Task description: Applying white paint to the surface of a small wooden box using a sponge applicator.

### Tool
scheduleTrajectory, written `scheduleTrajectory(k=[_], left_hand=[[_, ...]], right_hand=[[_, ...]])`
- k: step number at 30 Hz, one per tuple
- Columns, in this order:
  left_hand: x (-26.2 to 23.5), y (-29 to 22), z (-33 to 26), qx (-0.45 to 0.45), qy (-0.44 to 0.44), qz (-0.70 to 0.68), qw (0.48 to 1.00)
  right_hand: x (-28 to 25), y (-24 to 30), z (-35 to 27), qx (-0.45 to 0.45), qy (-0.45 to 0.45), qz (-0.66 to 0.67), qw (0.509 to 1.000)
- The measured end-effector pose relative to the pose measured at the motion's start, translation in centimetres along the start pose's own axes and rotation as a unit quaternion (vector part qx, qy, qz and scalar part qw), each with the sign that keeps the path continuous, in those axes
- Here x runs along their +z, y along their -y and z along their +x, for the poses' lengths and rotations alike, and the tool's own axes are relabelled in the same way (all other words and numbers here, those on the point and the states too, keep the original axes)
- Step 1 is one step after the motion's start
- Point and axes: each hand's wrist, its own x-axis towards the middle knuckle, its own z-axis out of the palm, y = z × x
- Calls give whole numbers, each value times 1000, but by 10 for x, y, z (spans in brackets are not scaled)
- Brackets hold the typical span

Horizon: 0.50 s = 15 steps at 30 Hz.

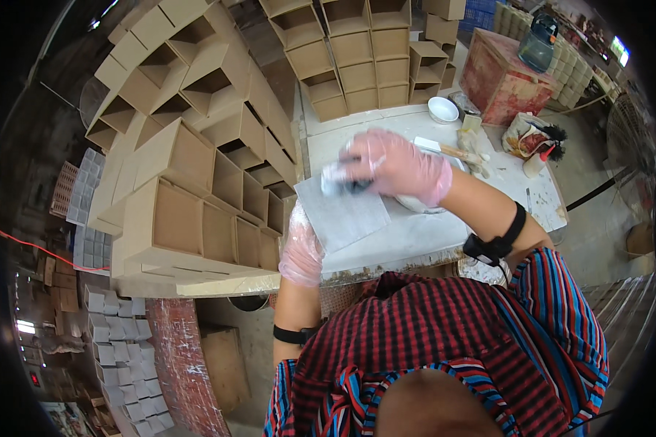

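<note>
- The left hand (302,247), gloved and white-smeared, is under the near left side of a grey square panel (350,222); its fingers are hidden, so I cannot tell if they are wide or narrow. Probably it supports from below, so that the upper face is free.
- The right hand (397,166), also gloved, has its fingers curled around a small white and dark object (337,179), too blurred to name. It is above the far left part of the panel, perhaps because this grip allows quick movement across the face.
- Under the right hand is a round container (421,206), mostly covered; its nearness seems convenient for reaching.
- Beyond the right hand, a white bowl (442,109) and a wooden-handled tool (448,151) lie apart from the panel, seemingly to leave working room.
- The desk (434,237) has a white top, with a worn, stained edge near the body.
- Left of the hands are high stacked brown boxes (189,218); farther ahead are more open boxes (368,62).
- To the far right of the hands, a fan (629,142) stands in the workshop.
</note>
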Motion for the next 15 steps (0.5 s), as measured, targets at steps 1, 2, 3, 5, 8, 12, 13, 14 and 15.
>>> scheduleTrajectory(k=[1, 2, 3, 5, 8, 12, 13, 14, 15], left_hand=[[1, 1, 0, 51, 1, 184, 982], [2, 2, 0, 101, 0, 361, 927], [1, 1, -3, 102, 2, 391, 915], [-3, 0, -8, 64, 12, 312, 948], [-8, 1, -10, -7, 33, 128, 991], [-47, 11, -2, 15, 23, 166, 986], [-34, 12, -2, -7, 16, 79, 997], [-19, 11, -5, -24, 8, -7, 1000], [-12, 10, -9, -40, -1, -92, 995]], right_hand=[[0, -6, 4, 23, -11, -19, 999], [1, -1, 3, 19, -48, 25, 998], [3, 10, 2, -17, -21, 26, 999], [3, 41, -1, -91, 33, 27, 995], [11, 53, -3, -121, 103, 99, 982], [33, 27, 25, -70, 5, 62, 996], [33, 14, 29, -37, -29, 37, 998], [29, 2, 35, -16, -48, 30, 998], [25, -9, 40, 5, -67, 23, 997]])
